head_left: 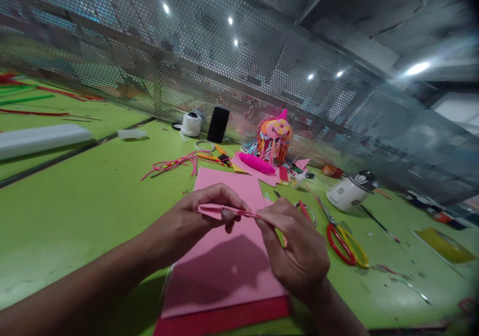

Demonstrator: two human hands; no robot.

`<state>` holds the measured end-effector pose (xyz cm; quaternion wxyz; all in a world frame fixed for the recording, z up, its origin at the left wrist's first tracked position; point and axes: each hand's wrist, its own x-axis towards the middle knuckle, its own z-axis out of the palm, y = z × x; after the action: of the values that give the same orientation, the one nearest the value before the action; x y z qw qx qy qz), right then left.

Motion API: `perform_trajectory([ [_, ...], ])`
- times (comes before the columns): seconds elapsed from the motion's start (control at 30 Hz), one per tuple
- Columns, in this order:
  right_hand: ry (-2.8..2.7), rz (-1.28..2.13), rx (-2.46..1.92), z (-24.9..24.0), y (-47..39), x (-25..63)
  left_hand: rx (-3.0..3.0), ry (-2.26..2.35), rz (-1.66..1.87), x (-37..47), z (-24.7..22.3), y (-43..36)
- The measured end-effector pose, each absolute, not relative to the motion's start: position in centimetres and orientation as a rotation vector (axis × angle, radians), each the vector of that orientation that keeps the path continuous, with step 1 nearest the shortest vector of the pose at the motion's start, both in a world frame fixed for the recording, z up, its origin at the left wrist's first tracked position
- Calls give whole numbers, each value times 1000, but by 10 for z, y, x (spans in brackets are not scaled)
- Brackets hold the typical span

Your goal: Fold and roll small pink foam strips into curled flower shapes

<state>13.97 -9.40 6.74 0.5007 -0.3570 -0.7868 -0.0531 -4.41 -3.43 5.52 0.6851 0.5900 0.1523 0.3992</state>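
Observation:
A small folded piece of pink paper [210, 210] is held edge-on between both hands, above the pink sheets. My left hand [209, 204] pinches its left and middle part between thumb and fingers. At the paper's right end, the thumb and fingertips of my right hand [294, 241] close on it. Below lies a stack of large pink paper sheets [220, 281], with a dark red sheet [224, 317] showing under the near edge. The hands cast a shadow on the stack.
Red-and-yellow-handled scissors [347, 246] and a white jar [350, 192] are to the right. Behind the sheets are pink yarn [256, 163], a fringed paper ornament [275, 135], a phone [218, 124] and pink cords [172, 165]. A perforated screen [209, 67] borders the green table [93, 201].

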Motion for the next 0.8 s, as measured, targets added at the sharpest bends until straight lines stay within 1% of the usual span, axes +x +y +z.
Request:
perform_trajectory([
  [0.4,-1882,-112,-866,67,-94,135,952,278,793,-40,55,-39],
  [0.8,-1908,-128,-877,66,-96,138,1028,261,814,-39,50,-38],
])
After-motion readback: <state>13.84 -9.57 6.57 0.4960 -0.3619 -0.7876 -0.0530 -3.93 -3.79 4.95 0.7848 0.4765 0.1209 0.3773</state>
